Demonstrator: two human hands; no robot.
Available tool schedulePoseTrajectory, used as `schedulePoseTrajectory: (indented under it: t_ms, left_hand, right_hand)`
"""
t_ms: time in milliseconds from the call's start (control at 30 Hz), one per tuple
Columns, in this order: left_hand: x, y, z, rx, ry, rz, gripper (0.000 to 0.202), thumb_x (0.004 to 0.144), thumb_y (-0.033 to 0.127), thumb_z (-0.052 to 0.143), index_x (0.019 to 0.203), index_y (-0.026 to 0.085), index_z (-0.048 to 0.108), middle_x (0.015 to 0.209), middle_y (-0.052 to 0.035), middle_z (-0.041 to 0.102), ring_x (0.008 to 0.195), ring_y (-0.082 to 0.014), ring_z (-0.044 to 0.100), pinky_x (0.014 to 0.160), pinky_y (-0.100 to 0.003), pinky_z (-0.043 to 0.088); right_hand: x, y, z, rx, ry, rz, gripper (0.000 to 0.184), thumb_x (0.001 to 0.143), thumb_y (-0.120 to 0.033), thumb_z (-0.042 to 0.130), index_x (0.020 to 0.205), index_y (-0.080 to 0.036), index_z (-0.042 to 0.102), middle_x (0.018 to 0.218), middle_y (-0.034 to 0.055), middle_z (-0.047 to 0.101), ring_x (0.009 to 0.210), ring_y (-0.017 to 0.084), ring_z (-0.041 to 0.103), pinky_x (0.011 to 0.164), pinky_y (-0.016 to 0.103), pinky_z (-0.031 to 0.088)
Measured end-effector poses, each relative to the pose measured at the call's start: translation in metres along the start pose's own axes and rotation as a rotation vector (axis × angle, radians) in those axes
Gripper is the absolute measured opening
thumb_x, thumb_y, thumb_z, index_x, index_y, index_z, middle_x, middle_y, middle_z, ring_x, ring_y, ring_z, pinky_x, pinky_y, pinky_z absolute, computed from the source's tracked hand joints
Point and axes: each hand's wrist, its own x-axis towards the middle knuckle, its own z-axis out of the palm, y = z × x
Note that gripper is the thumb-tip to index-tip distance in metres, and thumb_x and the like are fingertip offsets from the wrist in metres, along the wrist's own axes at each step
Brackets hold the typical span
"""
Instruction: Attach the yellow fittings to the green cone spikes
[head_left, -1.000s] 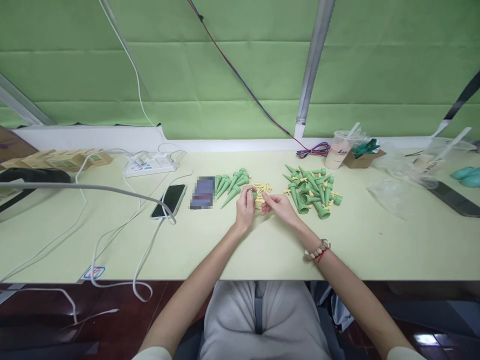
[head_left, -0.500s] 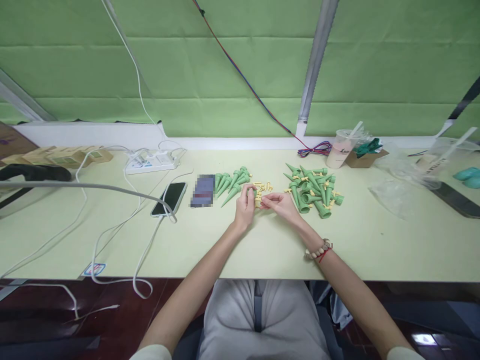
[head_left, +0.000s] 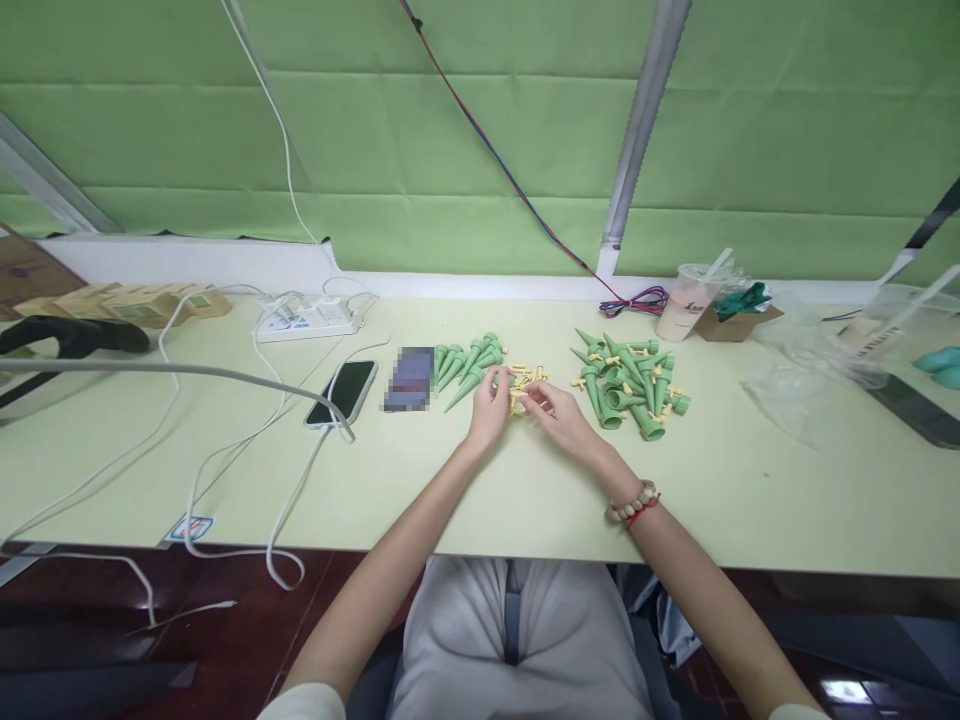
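My left hand (head_left: 489, 408) and my right hand (head_left: 559, 417) meet at the middle of the pale table (head_left: 480, 480), fingers curled together. The left hand pinches a green cone (head_left: 508, 380). The right hand's fingertips close on a small yellow piece (head_left: 519, 398) taken from a scatter of yellow pieces (head_left: 529, 377). A row of plain green cones (head_left: 466, 363) lies just left of my hands. A heap of green cones with yellow pieces fitted (head_left: 628, 382) lies to the right. A bead bracelet (head_left: 632, 501) is on my right wrist.
A phone (head_left: 341, 392) on a white cable lies left of a blurred card (head_left: 409, 378). A white power strip (head_left: 307, 320) and small boxes (head_left: 127, 302) stand at the back left. A drink cup (head_left: 681, 298), a brown box (head_left: 731, 318) and clear bags (head_left: 787, 395) sit at the right.
My hands stayed together at the yellow pieces, with the right hand's fingers shifting slightly. The view drifted a little to the right.
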Motion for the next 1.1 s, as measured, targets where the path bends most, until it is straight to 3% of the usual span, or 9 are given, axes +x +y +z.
schedulePoseTrajectory:
  t_ms: [167,367,467,600,700,833,933,1033,1100]
  left_hand:
    - [-0.001,-0.005,-0.001,0.080,-0.058,0.055,0.024,0.086,0.042,0.052,0.079,0.019,0.056,0.070,0.0006,0.055,0.052,-0.0093,0.041,0.051,-0.021,0.033]
    - [-0.005,0.002,-0.002,0.154,-0.111,0.072,0.027,0.089,0.045,0.046,0.087,0.019,0.054,0.062,0.0041,0.049,0.045,-0.0074,0.033,0.047,-0.022,0.028]
    - [-0.003,0.003,0.000,0.078,-0.087,0.020,0.036,0.088,0.054,0.043,0.087,0.019,0.053,0.054,0.0058,0.041,0.042,-0.0073,0.031,0.043,-0.021,0.026]
    - [0.001,0.002,0.001,-0.040,-0.059,-0.067,0.046,0.084,0.064,0.042,0.086,0.019,0.051,0.050,0.0079,0.032,0.038,-0.0064,0.027,0.038,-0.021,0.022]
    - [0.000,0.001,0.001,-0.051,-0.062,-0.054,0.048,0.082,0.066,0.043,0.085,0.019,0.051,0.050,0.0081,0.031,0.037,-0.0061,0.027,0.037,-0.021,0.022]
    - [-0.002,0.000,0.001,-0.027,-0.097,-0.006,0.047,0.082,0.065,0.044,0.085,0.019,0.051,0.050,0.0077,0.033,0.038,-0.0059,0.029,0.038,-0.020,0.023]
    - [-0.002,-0.001,0.001,-0.035,-0.086,-0.037,0.047,0.083,0.065,0.043,0.085,0.019,0.051,0.049,0.0081,0.032,0.037,-0.0060,0.028,0.037,-0.020,0.023]
    - [-0.001,-0.001,0.001,-0.041,-0.057,-0.052,0.047,0.083,0.065,0.042,0.086,0.019,0.051,0.049,0.0082,0.031,0.037,-0.0063,0.028,0.038,-0.020,0.024]
    - [-0.001,0.000,0.001,-0.034,-0.052,-0.045,0.048,0.082,0.066,0.042,0.086,0.019,0.051,0.048,0.0085,0.029,0.037,-0.0066,0.028,0.038,-0.020,0.023]
  right_hand:
    - [0.000,0.004,0.002,-0.112,0.009,-0.073,0.035,0.090,-0.049,0.040,0.072,-0.021,0.052,0.074,0.0034,0.056,0.073,0.017,0.053,0.073,0.031,0.044]
    - [0.003,0.004,0.013,0.416,-0.177,0.290,0.060,0.076,-0.079,0.035,0.055,-0.023,0.033,0.046,-0.0074,0.028,0.043,0.011,0.044,0.048,0.026,0.039]
    - [0.004,0.000,0.010,0.374,-0.073,0.251,0.056,0.074,-0.075,0.045,0.065,-0.020,0.049,0.050,-0.0051,0.045,0.048,0.011,0.051,0.050,0.024,0.042]
    - [0.005,-0.003,0.004,0.289,0.121,0.153,0.047,0.061,-0.056,0.074,0.087,-0.019,0.063,0.079,0.0039,0.067,0.073,0.016,0.063,0.061,0.025,0.050]
    - [0.005,-0.003,0.003,0.276,0.172,0.198,0.042,0.059,-0.055,0.075,0.074,-0.016,0.067,0.075,0.0072,0.070,0.067,0.017,0.064,0.064,0.029,0.052]
    - [0.004,-0.003,0.006,0.309,0.097,0.294,0.055,0.072,-0.068,0.057,0.055,-0.016,0.063,0.053,0.0060,0.063,0.049,0.015,0.060,0.053,0.028,0.051]
    - [0.005,-0.004,0.005,0.331,0.102,0.295,0.056,0.074,-0.068,0.054,0.065,-0.015,0.067,0.061,0.0069,0.067,0.050,0.014,0.061,0.048,0.025,0.049]
    - [0.006,-0.005,0.003,0.332,0.156,0.257,0.050,0.060,-0.059,0.073,0.085,-0.016,0.071,0.080,0.0081,0.072,0.065,0.017,0.067,0.053,0.026,0.052]
    - [0.006,-0.005,0.002,0.345,0.155,0.257,0.050,0.053,-0.054,0.079,0.083,-0.015,0.071,0.080,0.0090,0.073,0.068,0.019,0.067,0.059,0.028,0.055]
